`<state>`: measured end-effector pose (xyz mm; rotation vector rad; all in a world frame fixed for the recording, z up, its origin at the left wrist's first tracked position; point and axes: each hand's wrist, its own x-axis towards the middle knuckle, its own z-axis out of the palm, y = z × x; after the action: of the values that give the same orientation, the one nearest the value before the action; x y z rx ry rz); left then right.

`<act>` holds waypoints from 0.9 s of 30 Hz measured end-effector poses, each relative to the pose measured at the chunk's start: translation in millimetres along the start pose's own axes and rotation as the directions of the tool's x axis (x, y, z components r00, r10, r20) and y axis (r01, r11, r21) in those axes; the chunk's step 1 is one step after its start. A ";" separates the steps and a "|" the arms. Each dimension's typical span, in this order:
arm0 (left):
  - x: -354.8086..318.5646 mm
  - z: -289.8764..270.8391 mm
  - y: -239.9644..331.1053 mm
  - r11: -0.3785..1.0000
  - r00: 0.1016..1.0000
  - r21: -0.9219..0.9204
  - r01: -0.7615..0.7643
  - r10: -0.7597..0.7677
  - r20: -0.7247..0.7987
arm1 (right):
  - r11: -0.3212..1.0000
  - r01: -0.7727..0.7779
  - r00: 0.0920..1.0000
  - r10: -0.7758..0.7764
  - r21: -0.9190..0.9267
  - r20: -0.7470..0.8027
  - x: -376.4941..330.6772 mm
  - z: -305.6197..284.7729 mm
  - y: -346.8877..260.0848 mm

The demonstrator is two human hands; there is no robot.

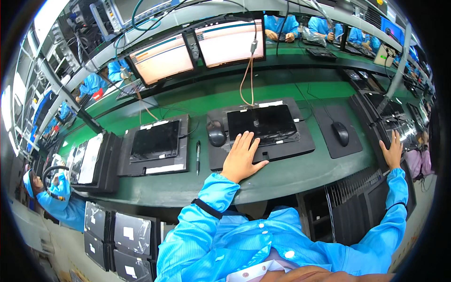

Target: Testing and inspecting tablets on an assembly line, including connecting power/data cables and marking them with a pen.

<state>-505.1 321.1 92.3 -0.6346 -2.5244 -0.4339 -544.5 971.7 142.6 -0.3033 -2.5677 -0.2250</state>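
Note:
My left hand (242, 159) lies with fingers spread at the lower left corner of a dark screen panel (263, 121). The panel rests in a black foam tray (286, 151) on the bench, with a cable joined to its right side. Just left of that hand is a black mouse (216, 133). Far to the right, my right hand (392, 151) has its fingers stretched out, holding nothing, beside a stack of black trays (369, 123). Whether its fingertips touch the stack I cannot tell. A second dark panel (156, 140) sits in another foam tray further left.
A pen (198, 159) lies between the two trays. Another mouse (340, 133) sits on a dark pad (329, 115). Two lit monitors (162, 58) stand behind. Stacked trays (110, 157) occupy the bench's left end, near a co-worker (61, 197). Wrapped panels (133, 230) stand below.

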 end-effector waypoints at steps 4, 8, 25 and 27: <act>-0.1 0.8 -0.5 1.000 1.000 0.003 -0.019 0.019 -0.017 | 0.994 0.033 0.993 -0.044 0.107 0.105 -32.2 -83.4 -32.8; -0.1 0.1 0.6 1.000 1.000 0.022 -0.014 0.015 -0.012 | 0.999 0.028 0.712 -0.001 -0.027 0.702 -108.6 -177.6 -64.1; -1.3 -4.0 3.3 0.999 0.999 0.024 -0.040 0.039 0.007 | 0.905 0.419 0.836 -0.350 0.079 -0.423 -44.6 -316.9 -112.4; -1.4 -4.6 3.7 0.999 0.999 0.038 -0.037 0.037 0.002 | 0.882 0.468 0.795 -0.391 0.059 -0.465 9.3 -320.6 -113.2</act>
<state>-500.4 321.8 96.0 -0.6662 -2.5118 -0.3718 -422.8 794.1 405.8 0.3756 -2.1431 -0.2062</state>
